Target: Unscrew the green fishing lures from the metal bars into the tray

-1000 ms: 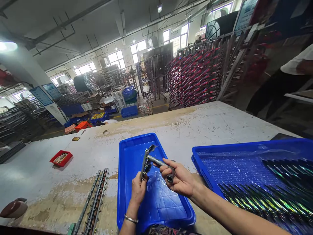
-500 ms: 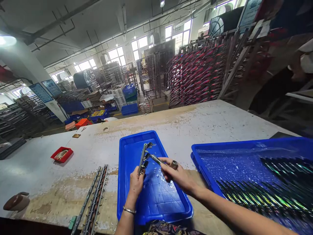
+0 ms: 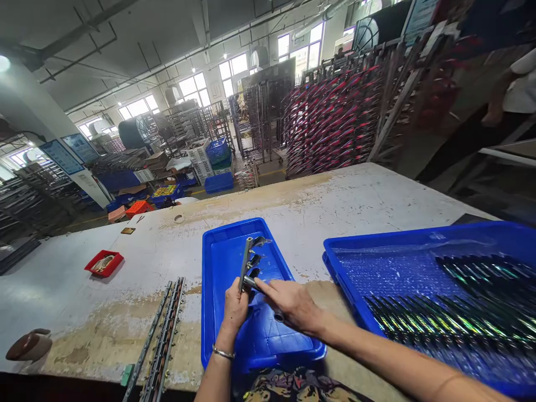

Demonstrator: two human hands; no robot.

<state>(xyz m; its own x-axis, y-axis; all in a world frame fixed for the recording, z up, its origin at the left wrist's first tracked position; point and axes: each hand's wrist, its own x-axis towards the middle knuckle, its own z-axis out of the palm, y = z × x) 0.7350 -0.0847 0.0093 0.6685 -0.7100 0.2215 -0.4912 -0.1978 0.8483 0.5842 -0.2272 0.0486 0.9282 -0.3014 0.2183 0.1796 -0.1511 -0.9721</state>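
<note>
My left hand (image 3: 235,307) is wrapped around the lower end of a square metal bar (image 3: 246,258), which it holds tilted over the blue tray (image 3: 221,254). Several dark, glossy lens-like pieces (image 3: 254,260) stick out from small fittings along the bar's right side. My right hand (image 3: 295,306) grips a metal cylindrical tool (image 3: 249,281), whose tip meets the bar near the lower pieces, just above my left fingers. Whether the tip touches a fitting is hard to tell. Shiny clear bits lie in the tray's lower part.
On the right, a larger blue tray (image 3: 341,273) lined with bubble wrap holds rows of dark shiny pieces (image 3: 435,321). More bars (image 3: 161,335) lie at left, near a red box (image 3: 104,263) and a brown mug (image 3: 28,345). A person (image 3: 513,95) stands far right.
My right hand has moved down the bar with the tool, whose tip is now close to my left fingers. The bar stays in my left hand; the view has shifted slightly.
</note>
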